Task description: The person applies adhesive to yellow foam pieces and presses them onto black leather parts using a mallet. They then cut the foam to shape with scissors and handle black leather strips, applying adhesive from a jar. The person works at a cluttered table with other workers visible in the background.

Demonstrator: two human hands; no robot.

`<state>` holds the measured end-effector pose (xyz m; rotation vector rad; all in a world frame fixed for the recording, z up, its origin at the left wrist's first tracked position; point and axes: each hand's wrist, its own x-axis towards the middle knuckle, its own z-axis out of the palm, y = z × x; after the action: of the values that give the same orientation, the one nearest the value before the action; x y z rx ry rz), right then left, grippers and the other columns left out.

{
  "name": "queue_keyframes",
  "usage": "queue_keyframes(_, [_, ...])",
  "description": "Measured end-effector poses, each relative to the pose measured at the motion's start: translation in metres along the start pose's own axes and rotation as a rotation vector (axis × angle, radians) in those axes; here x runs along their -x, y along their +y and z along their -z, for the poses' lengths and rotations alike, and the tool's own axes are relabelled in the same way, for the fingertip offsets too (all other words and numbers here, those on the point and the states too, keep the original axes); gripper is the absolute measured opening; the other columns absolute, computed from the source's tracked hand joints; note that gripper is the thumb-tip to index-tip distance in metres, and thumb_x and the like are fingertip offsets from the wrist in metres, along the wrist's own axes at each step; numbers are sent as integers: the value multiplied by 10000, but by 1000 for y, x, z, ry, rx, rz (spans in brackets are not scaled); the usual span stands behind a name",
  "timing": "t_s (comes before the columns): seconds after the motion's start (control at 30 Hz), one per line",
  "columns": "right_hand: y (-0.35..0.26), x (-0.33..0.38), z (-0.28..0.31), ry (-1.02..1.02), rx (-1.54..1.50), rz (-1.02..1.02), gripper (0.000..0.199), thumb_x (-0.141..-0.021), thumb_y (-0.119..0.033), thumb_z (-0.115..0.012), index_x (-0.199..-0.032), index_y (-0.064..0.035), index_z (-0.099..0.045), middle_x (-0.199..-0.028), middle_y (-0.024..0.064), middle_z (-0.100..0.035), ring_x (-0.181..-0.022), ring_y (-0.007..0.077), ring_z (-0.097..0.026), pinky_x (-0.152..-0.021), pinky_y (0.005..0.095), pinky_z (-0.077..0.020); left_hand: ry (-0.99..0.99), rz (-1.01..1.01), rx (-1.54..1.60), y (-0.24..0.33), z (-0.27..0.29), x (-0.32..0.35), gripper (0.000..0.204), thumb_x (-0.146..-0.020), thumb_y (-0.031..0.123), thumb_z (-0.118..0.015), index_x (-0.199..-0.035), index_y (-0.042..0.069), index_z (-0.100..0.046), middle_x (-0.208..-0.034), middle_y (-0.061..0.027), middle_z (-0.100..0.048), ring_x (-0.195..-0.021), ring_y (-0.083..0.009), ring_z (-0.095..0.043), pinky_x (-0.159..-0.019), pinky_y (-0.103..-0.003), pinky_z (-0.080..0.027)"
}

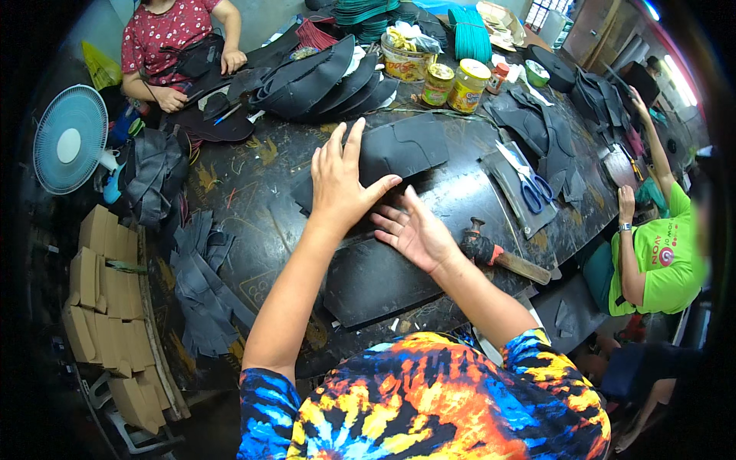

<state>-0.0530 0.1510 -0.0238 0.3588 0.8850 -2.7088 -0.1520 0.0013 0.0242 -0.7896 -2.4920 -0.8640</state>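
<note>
My left hand (339,172) is stretched out with fingers spread, over the near left part of a flat black sheet piece (410,149) with a curved seam. Whether its palm presses on that piece cannot be made out. Just to the right, my right hand (418,236) is open, palm partly turned up and fingers apart, with nothing in it. It hovers by the upper edge of a second black panel (376,284) lying closer to me. A hammer (514,261) with a dark head and wooden handle lies right of that hand. Blue-handled scissors (529,184) rest farther right on a dark slab.
Stacked black curved pieces (314,80), jars (468,88) and a tub (404,57) line the far side. Dark strips (203,284) and brown cardboard boxes (115,307) are at left, near a fan (70,138). One person (169,46) works opposite, another (652,253) at right.
</note>
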Motion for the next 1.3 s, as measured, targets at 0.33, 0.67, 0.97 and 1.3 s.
queue_keyframes(0.33, [-61,-37,14,104,633,81,645,-977,-533,-637,-1350,-30,-482,-1388,116,-518,-1251,301,-527,-965,487,-496,34,-75,-316,-10,-12,33,1302,-576,238,-958,-1622,161,-188,-1658,-190,-225,-1514,-407,-261,-1168,-612,-276])
queue_keyframes(0.67, [-71,-87,6,92,613,74,604,-974,-526,-648,-1282,-26,-509,-1383,115,-510,-1313,315,-468,-1008,558,-447,-17,-86,-336,-51,-13,-9,1331,-577,211,-955,-1638,235,-152,-1676,-133,-207,-1522,-367,-260,-1181,-606,-279])
queue_keyframes(0.97, [-83,-73,-1,27,1022,5,465,-982,-482,-653,-1077,-27,-640,-1113,74,-672,-1007,176,-653,-810,350,-554,9,-150,-267,-67,-16,-5,1252,-603,200,-934,-1627,227,-212,-1665,-163,-230,-1517,-391,-266,-1178,-611,-269])
queue_keyframes(1.3, [-131,-101,-29,13,1523,825,465,-855,-195,-817,-1271,-58,-658,-1112,67,-553,-789,89,-543,-728,234,-492,83,-223,-290,-73,-21,4,1146,-657,222,-908,-1611,236,-273,-1649,-190,-265,-1516,-402,-264,-1183,-611,-243])
